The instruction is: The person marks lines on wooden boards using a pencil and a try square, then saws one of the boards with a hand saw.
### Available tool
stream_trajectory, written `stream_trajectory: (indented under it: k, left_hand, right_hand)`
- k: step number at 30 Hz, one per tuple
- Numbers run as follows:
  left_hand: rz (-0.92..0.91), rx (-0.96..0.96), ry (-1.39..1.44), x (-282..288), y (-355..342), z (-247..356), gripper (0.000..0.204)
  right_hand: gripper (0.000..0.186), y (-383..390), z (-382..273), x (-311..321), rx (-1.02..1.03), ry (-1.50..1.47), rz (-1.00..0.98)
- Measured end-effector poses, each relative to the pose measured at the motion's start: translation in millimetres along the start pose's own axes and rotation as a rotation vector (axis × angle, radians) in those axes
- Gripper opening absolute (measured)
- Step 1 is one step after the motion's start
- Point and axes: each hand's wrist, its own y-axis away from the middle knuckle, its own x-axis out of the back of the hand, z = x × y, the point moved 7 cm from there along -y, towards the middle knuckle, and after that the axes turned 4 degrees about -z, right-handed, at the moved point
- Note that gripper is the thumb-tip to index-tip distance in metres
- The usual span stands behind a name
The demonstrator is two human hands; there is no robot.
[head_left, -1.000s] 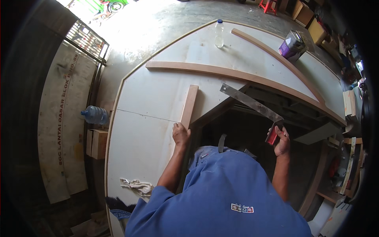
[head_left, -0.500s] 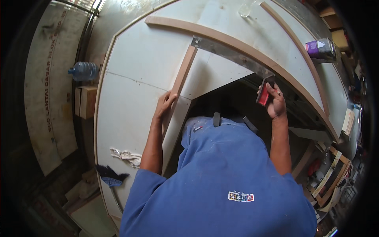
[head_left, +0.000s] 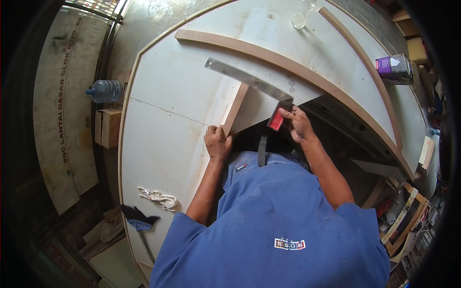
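Holding a red-handled square (head_left: 249, 82) in the right fingers (head_left: 287, 114).

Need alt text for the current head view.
A person's right hand holds a metal square by its red handle; the left hand grips a short wooden strip on a white panel. Two longer strips lie beyond.

Off to left: blue gallon water jug (head_left: 106, 91), cardboard box (head_left: 110, 128) just beside. Crumpled white cloth (head_left: 161, 198) near black-bristled brush (head_left: 138, 222). Far side: clear plastic bottle (head_left: 302, 15), purple-labelled metal can (head_left: 394, 68).
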Motion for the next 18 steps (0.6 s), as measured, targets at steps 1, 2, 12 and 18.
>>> stream_trajectory:
  k: [1, 2, 12, 18]
  left_hand:
    - [0.015, -0.022, 0.034, 1.6, -1.4, 2.9, 0.050]
    - [0.003, -0.013, 0.060, 1.4, -3.2, 4.2, 0.054]
    - [0.066, -0.020, 0.401, 12.2, -29.5, 20.8, 0.082]
    - [0.046, -0.051, 0.526, 16.8, -26.9, 25.3, 0.113]
  right_hand:
    - [0.026, -7.4, 6.1, -6.9, 0.016, 0.055, -0.034]
    - [0.027, -13.5, 13.5, -9.2, -0.014, 0.128, -0.005]
    - [0.028, -26.0, 65.9, -65.1, -0.213, 0.244, -0.158]
    - [0.032, -30.4, 77.1, -77.8, -0.328, 0.314, -0.097]
